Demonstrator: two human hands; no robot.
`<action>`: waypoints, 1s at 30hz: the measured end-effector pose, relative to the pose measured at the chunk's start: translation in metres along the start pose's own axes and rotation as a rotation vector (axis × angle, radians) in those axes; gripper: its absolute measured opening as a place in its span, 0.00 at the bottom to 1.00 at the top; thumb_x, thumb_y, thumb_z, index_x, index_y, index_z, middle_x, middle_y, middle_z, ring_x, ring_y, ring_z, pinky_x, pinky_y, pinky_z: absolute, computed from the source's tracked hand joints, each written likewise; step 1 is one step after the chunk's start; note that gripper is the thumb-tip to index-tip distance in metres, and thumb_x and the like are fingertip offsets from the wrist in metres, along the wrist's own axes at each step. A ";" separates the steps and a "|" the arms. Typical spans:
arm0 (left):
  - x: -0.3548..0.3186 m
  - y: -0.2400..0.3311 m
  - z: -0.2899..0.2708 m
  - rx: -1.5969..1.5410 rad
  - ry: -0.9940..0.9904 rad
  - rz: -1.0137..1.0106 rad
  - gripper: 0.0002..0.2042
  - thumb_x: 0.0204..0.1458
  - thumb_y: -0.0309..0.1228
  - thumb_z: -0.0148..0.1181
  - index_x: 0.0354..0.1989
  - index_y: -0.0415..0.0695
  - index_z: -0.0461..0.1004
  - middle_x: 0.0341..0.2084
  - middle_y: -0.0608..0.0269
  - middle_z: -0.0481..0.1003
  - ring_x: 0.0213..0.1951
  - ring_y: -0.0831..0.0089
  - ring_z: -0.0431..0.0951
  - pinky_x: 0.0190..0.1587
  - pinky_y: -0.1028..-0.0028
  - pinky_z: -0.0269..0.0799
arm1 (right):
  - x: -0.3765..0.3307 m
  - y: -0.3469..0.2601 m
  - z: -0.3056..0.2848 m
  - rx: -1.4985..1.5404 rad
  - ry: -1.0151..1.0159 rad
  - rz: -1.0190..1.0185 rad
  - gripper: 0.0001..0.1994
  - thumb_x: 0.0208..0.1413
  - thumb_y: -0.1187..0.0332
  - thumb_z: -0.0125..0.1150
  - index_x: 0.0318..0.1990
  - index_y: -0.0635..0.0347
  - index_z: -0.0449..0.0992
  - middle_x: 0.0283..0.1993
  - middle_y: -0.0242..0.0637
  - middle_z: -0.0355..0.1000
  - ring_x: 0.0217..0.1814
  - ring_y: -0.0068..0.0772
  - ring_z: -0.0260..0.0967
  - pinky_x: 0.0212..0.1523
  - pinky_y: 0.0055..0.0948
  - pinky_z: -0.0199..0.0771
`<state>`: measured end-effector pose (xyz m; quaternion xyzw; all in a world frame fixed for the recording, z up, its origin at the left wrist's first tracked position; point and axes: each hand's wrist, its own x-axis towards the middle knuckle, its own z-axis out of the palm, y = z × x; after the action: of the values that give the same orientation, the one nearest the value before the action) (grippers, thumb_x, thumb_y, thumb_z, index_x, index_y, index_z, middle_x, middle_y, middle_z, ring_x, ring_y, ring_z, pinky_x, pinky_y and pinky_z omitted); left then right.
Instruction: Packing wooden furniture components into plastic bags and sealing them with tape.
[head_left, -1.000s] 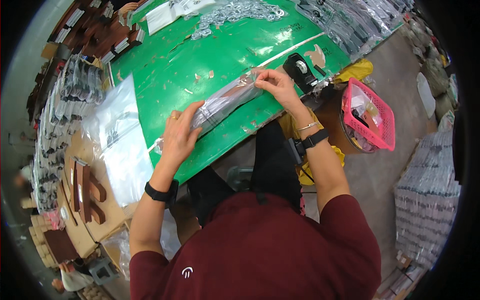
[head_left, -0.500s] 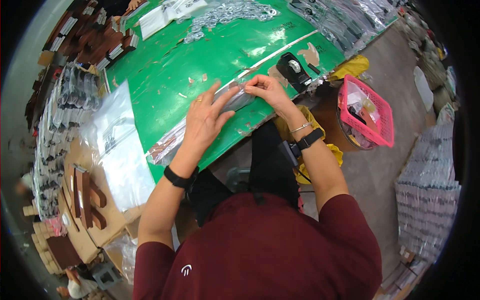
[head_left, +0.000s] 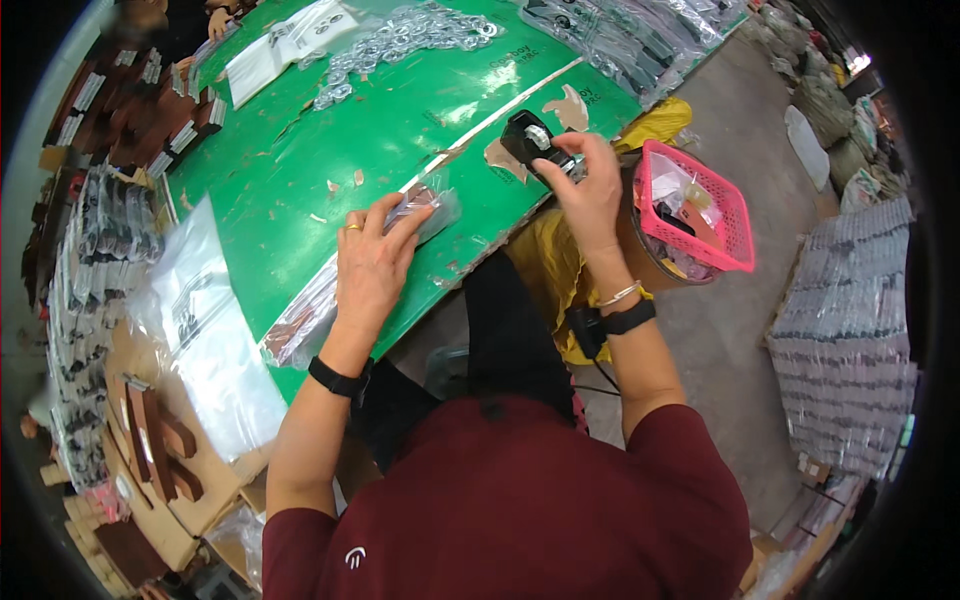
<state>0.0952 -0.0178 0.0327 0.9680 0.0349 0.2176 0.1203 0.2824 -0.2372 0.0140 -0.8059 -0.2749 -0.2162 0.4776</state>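
My left hand (head_left: 372, 262) lies flat on a long clear plastic bag (head_left: 298, 328) with a brown item inside, pressing it onto the green table (head_left: 400, 120). The folded end of the bag shows just past my fingertips. Over at the table's right edge, my right hand (head_left: 592, 188) has its fingers closed on a black tape dispenser (head_left: 526, 138). A dark watch sits on each wrist.
A pile of metal chain (head_left: 400, 35) lies at the table's far side. A pink basket (head_left: 740, 215) of small items stands right of my right hand. Empty clear bags (head_left: 205, 330) and brown wooden pieces (head_left: 150, 450) lie left. Stacks of packed bags (head_left: 845, 330) stand at the right.
My right hand left the bag and moved right to the tape dispenser. My left hand stayed pressed on the bag, now alone.
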 end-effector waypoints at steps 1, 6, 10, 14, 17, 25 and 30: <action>0.000 0.000 0.001 0.010 0.001 0.000 0.21 0.51 0.27 0.64 0.55 0.61 0.79 0.54 0.66 0.72 0.45 0.60 0.71 0.48 0.62 0.67 | 0.007 0.010 -0.011 -0.227 0.055 -0.130 0.21 0.43 0.61 0.76 0.43 0.57 0.76 0.34 0.33 0.76 0.40 0.37 0.75 0.43 0.37 0.72; -0.002 -0.001 0.007 0.046 0.034 0.013 0.21 0.50 0.27 0.65 0.54 0.61 0.79 0.55 0.66 0.72 0.46 0.60 0.70 0.48 0.63 0.66 | 0.019 0.041 -0.010 -0.180 -0.282 0.081 0.27 0.37 0.54 0.79 0.44 0.54 0.74 0.30 0.28 0.73 0.40 0.36 0.71 0.45 0.40 0.62; -0.003 0.001 0.006 0.030 0.026 -0.001 0.22 0.50 0.27 0.65 0.55 0.61 0.79 0.55 0.66 0.72 0.47 0.60 0.70 0.47 0.63 0.66 | 0.025 0.047 -0.001 -0.203 -0.344 0.113 0.26 0.39 0.52 0.78 0.45 0.52 0.75 0.27 0.26 0.73 0.37 0.34 0.71 0.45 0.38 0.59; -0.002 0.000 0.006 0.034 0.018 -0.006 0.22 0.50 0.27 0.65 0.55 0.61 0.79 0.55 0.66 0.72 0.47 0.60 0.70 0.47 0.63 0.66 | 0.026 0.058 0.006 0.097 -0.293 0.398 0.23 0.43 0.53 0.76 0.43 0.53 0.77 0.25 0.26 0.74 0.33 0.30 0.73 0.45 0.37 0.60; -0.001 -0.001 0.006 0.032 0.019 -0.002 0.20 0.51 0.29 0.64 0.54 0.60 0.79 0.54 0.65 0.72 0.48 0.60 0.71 0.48 0.63 0.67 | 0.031 0.064 0.003 -0.061 -0.334 0.258 0.20 0.46 0.54 0.75 0.42 0.53 0.78 0.25 0.28 0.76 0.29 0.29 0.74 0.39 0.34 0.64; 0.000 0.001 0.006 0.037 0.018 -0.011 0.22 0.50 0.27 0.65 0.55 0.62 0.79 0.55 0.67 0.72 0.47 0.61 0.71 0.47 0.62 0.66 | 0.000 0.067 -0.056 0.347 -0.406 0.470 0.12 0.56 0.66 0.67 0.45 0.60 0.77 0.24 0.21 0.68 0.28 0.12 0.62 0.30 0.20 0.61; -0.002 0.000 0.004 0.042 0.025 0.000 0.22 0.50 0.27 0.65 0.55 0.61 0.79 0.55 0.67 0.72 0.48 0.60 0.71 0.47 0.63 0.66 | -0.030 0.067 -0.046 0.614 -0.323 0.590 0.11 0.61 0.68 0.62 0.50 0.57 0.76 0.35 0.22 0.71 0.37 0.12 0.63 0.41 0.17 0.62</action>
<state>0.0956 -0.0191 0.0283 0.9675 0.0411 0.2288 0.0997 0.2996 -0.3118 -0.0269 -0.6944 -0.1559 0.1490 0.6866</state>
